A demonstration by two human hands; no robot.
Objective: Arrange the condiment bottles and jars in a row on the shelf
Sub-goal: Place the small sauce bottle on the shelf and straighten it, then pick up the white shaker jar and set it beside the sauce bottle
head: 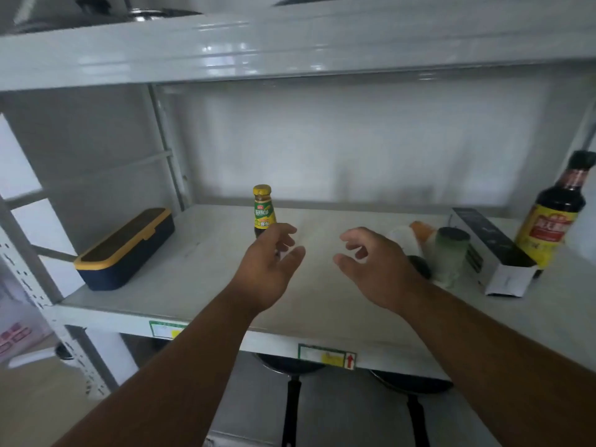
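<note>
Red upward arrow on shelf-edge sticker point(350, 361); bottle labels too blurred.

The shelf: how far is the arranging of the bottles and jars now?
Only the small yellow-capped bottle stands alone mid-shelf. Left hand and right hand hover empty, holding nothing. Left to do: the tall dark bottle, the green jar and the orange-capped bottle remain clustered at right.

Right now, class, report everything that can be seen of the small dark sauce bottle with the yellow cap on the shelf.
The small dark sauce bottle with the yellow cap stands upright near the middle of the pale shelf board, towards the back. It looks like glass with dark contents and wears a yellow-green label with print too blurred to read. The left hand covers its base from view with relaxed fingers; whether they touch cannot be told.
</note>
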